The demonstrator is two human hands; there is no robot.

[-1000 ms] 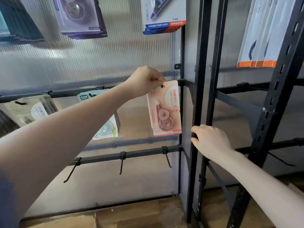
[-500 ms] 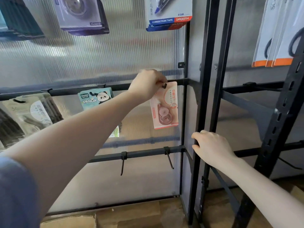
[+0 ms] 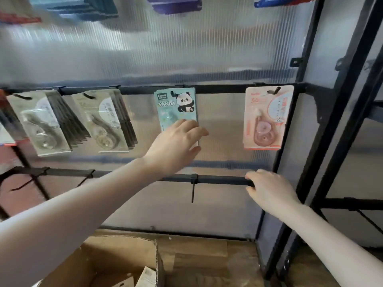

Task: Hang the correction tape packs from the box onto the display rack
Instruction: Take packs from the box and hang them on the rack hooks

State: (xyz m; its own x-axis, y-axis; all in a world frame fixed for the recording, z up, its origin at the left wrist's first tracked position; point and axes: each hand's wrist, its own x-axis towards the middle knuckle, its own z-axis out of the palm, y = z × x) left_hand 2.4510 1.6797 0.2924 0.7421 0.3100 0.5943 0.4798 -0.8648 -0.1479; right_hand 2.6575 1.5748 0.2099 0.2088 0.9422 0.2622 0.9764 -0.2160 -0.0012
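**Pink pack hung, more waiting in the box**

Though the pink pack (image 3: 267,119) hung from the rightmost hook of the upper rail (image 3: 221,89), it sat alone and a little askew, so a knock from a passing arm could have swung it off. That was the chief risk, as I judged it. A second one lay lower down: the bare hook (image 3: 192,191) on the lower rail (image 3: 219,180) pointed out toward the person, and a forearm dropping to the box (image 3: 116,264) might have caught on it.

The left hand (image 3: 176,146) was stretched forward in front of the lower half of the panda pack (image 3: 177,106), fingers loosely spread and holding nothing; whether the fingertips touched the pack was hard to tell through the blur. The right hand (image 3: 269,193) was curled over the right end of the lower rail, gripping it as a brace, arm extended from the lower right.

The box stood open on the floor below the rack, with at least two more packs showing inside. Grey packs (image 3: 45,123) filled the hooks farther left.
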